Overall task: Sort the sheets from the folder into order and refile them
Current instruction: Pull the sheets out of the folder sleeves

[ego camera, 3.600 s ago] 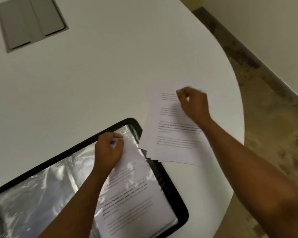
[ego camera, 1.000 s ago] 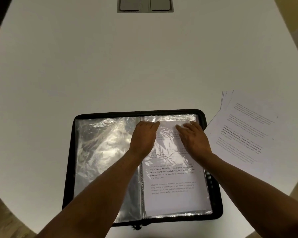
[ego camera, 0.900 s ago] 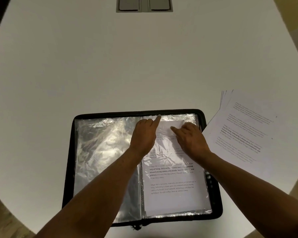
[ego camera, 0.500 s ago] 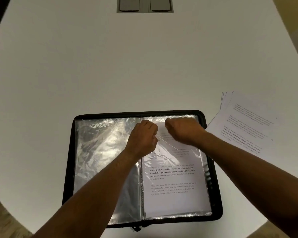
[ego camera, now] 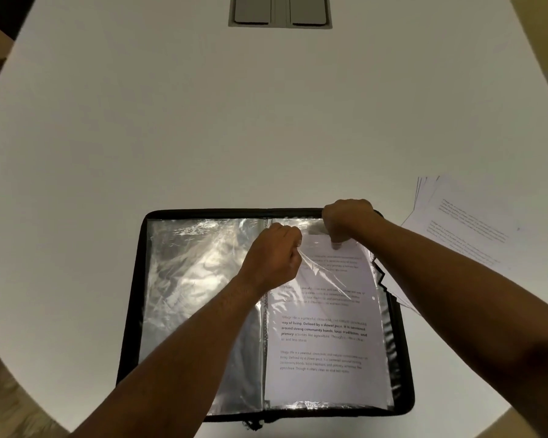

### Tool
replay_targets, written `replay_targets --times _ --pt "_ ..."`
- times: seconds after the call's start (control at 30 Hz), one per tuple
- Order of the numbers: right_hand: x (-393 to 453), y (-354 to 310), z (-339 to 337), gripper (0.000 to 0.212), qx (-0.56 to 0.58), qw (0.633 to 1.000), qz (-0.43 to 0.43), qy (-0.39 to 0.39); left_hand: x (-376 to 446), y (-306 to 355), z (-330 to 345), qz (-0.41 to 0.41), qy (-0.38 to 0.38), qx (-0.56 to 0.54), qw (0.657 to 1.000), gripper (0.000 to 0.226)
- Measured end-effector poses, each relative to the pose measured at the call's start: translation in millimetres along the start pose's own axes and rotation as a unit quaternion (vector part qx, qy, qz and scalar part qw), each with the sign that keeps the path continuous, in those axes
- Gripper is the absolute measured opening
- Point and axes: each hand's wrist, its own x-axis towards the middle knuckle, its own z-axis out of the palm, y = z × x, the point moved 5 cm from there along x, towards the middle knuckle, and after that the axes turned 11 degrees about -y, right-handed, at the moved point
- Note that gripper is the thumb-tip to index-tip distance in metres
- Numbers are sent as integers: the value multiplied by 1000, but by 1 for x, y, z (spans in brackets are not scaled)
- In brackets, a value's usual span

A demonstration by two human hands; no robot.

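A black zip folder [ego camera: 130, 311] lies open on the white table, its clear plastic sleeves [ego camera: 200, 298] spread left and right. In the right-hand sleeve sits a printed sheet [ego camera: 326, 336]. My left hand [ego camera: 274, 254] pinches the sleeve's plastic near its top left and pulls it taut. My right hand [ego camera: 345, 221] is curled at the top edge of that sheet and grips it at the sleeve's mouth. A loose stack of printed sheets [ego camera: 469, 222] lies fanned on the table to the right of the folder.
A grey hatch [ego camera: 279, 11] is set into the table at the far middle. The table's curved edge runs close to the folder at the bottom left and right, with floor beyond.
Both hands went from lying flat on the sleeve to curled grips. My right hand has moved up and right to the top edge; my left hand now stretches the plastic.
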Motion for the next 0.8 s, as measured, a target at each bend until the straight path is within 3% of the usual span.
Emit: replay_targets --times 0.27,0.33,0.5,0.63,0.8 --pt "-12 17 -47 40 65 993 -27 90 2 12 7 23 4 -16 1000 15" --pt "-18 25 -67 28 103 987 -34 123 3 16 8 32 1 -13 999 18" --pt "-51 57 -130 24 166 962 -38 213 9 29 11 51 -3 -10 999 27" --pt "-101 94 -166 26 255 928 -47 267 13 34 14 51 -11 -8 999 29" --pt "-138 151 -152 22 377 859 -74 338 16 31 21 39 -27 -2 999 29"
